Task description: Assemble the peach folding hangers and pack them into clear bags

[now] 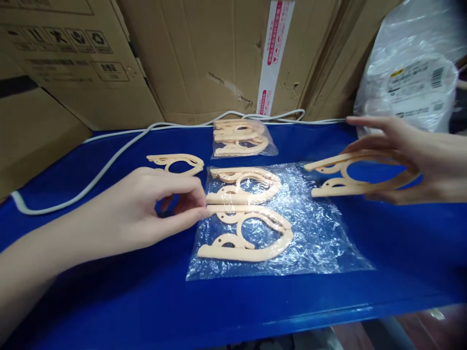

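Note:
A beige folding travel hanger [359,156], folded up, is in my right hand [410,150] at the right, its two arm ends pointing left. The fingers close around its bent end. On the blue table lies a clear plastic bag [328,238] with two more folded hangers [262,254] inside, one above the other. My left hand [171,206] pinches the bag's left edge between thumb and fingertips, beside the hangers' ends. Another loose folded hanger [182,158] lies behind my left hand, partly hidden by it.
A filled clear bag of hangers [237,138] lies at the back of the blue tabletop [226,306]. A white cable [120,155] runs along the back and left. Cardboard boxes [204,58] stand behind. A plastic-wrapped white package [408,87] is at the back right.

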The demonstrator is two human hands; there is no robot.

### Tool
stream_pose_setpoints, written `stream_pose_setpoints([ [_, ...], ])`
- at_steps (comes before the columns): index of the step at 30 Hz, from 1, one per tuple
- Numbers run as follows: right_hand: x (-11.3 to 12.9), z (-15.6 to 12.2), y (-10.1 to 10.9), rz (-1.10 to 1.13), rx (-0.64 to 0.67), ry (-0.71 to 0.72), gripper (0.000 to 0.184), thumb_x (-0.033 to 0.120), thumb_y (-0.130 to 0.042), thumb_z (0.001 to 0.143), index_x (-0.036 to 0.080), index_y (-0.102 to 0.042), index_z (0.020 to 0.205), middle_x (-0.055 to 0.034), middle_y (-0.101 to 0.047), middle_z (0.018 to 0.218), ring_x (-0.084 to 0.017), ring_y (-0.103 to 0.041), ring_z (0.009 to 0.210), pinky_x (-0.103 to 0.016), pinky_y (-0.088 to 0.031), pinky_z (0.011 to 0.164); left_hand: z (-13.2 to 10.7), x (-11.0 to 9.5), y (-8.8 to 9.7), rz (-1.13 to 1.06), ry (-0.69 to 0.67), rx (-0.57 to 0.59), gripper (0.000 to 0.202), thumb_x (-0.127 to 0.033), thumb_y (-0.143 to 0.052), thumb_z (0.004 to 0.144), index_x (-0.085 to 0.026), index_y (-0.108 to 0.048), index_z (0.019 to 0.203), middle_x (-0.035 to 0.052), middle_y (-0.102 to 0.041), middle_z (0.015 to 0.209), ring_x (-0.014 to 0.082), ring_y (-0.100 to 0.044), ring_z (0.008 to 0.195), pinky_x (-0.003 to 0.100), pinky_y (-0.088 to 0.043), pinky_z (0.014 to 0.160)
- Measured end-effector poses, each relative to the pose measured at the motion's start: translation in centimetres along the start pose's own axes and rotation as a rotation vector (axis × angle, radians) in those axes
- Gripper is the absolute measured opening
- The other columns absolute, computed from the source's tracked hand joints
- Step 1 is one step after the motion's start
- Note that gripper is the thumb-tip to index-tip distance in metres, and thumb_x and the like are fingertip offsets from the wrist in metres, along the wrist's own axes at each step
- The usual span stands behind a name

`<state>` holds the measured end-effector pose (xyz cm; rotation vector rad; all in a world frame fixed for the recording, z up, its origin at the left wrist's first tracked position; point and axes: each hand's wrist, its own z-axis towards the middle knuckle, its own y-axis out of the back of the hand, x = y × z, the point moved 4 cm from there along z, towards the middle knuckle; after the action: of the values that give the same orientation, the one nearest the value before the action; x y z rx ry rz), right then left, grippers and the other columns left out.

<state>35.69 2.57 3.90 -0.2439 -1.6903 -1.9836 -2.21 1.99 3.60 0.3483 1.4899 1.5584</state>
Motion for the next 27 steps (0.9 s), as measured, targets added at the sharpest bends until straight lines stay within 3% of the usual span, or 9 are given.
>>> stream_pose_setpoints([
  [3, 2.0, -1.4, -0.9, 0.164, 0.269, 0.008, 0.082, 0.058, -0.065, 0.091, 0.035, -0.03, 0.162, -0.0186, -0.057, 0.144, -0.028, -0.073, 0.109, -0.024, -0.059, 0.061, -0.5, 0.0, -0.8, -0.144, 0.111, 0.274, 0.025, -0.037, -0.065, 0.092, -0.026, -0.065, 0.069, -0.0063, -0.059, 0.055, 0.0099, -0.051, 0.044, 0.02, -0.038, 0.04],
  [6, 3.3, -1.9, -1.2, 0.182, 0.389, 0.071, 0.08, 0.039, -0.066, 0.092, 0.043, -0.028, 0.161, -0.0126, -0.05, 0.15, -0.035, -0.056, 0.138, -0.021, -0.063, 0.068, -1.2, -0.2, -1.6, -0.197, 0.219, 0.475, 0.027, -0.04, -0.067, 0.09, -0.025, -0.065, 0.067, -0.0048, -0.06, 0.059, 0.0099, -0.053, 0.049, 0.019, -0.039, 0.043],
  [9, 3.9, -1.8, -2.1, 0.241, 0.57, 0.137, 0.09, 0.033, -0.071, 0.087, 0.049, -0.022, 0.16, -0.0079, -0.045, 0.155, -0.037, -0.049, 0.144, -0.02, -0.066, 0.067, -1.4, -0.3, -2.0, -0.173, 0.247, 0.532, 0.029, -0.043, -0.065, 0.091, -0.024, -0.066, 0.068, -0.0049, -0.061, 0.062, 0.0082, -0.053, 0.053, 0.017, -0.038, 0.047],
  [12, 4.5, -1.7, -3.4, 0.242, 0.682, 0.091, 0.087, 0.039, -0.072, 0.09, 0.047, -0.021, 0.16, -0.0072, -0.042, 0.16, -0.03, -0.07, 0.121, -0.021, -0.066, 0.069, -1.2, -0.4, -2.2, -0.185, 0.26, 0.54, 0.033, -0.043, -0.063, 0.093, -0.022, -0.063, 0.067, -0.0053, -0.059, 0.061, 0.0069, -0.051, 0.053, 0.017, -0.036, 0.048],
  [15, 5.8, -1.6, -4.6, 0.144, 0.667, 0.149, 0.092, 0.046, -0.073, 0.09, 0.047, -0.016, 0.162, -0.0063, -0.047, 0.159, -0.021, -0.079, 0.095, -0.022, -0.066, 0.073, -1.1, -0.5, -2.4, -0.196, 0.275, 0.546, 0.035, -0.041, -0.062, 0.093, -0.021, -0.059, 0.065, -0.0055, -0.056, 0.058, 0.0064, -0.048, 0.051, 0.018, -0.034, 0.048],
  [20, 6.4, -1.4, -4.8, -0.036, 0.54, 0.412, 0.107, 0.05, -0.076, 0.085, 0.039, -0.008, 0.167, -0.0068, -0.065, 0.144, -0.031, -0.074, 0.11, -0.03, -0.065, 0.078, -1.2, -0.6, -2.3, -0.165, 0.256, 0.516, 0.034, -0.04, -0.063, 0.092, -0.021, -0.058, 0.064, -0.0053, -0.056, 0.059, 0.007, -0.047, 0.052, 0.019, -0.033, 0.048],
  [25, 6.2, -1.2, -4.4, -0.076, 0.499, 0.435, 0.108, 0.05, -0.079, 0.082, 0.037, -0.014, 0.167, -0.0066, -0.072, 0.131, -0.029, -0.077, 0.098, -0.028, -0.063, 0.066, -1.5, -0.6, -2.5, -0.112, 0.235, 0.497, 0.035, -0.039, -0.063, 0.091, -0.021, -0.056, 0.062, -0.0057, -0.054, 0.057, 0.0067, -0.046, 0.051, 0.02, -0.032, 0.047],
  [27, 7.1, -1.2, -5.0, -0.041, 0.501, 0.447, 0.105, 0.052, -0.078, 0.084, 0.036, -0.016, 0.167, -0.006, -0.071, 0.134, -0.029, -0.076, 0.102, -0.029, -0.064, 0.069, -1.4, -0.6, -2.6, -0.102, 0.224, 0.486, 0.036, -0.037, -0.061, 0.091, -0.02, -0.053, 0.061, -0.0061, -0.054, 0.057, 0.0061, -0.046, 0.051, 0.02, -0.033, 0.048],
])
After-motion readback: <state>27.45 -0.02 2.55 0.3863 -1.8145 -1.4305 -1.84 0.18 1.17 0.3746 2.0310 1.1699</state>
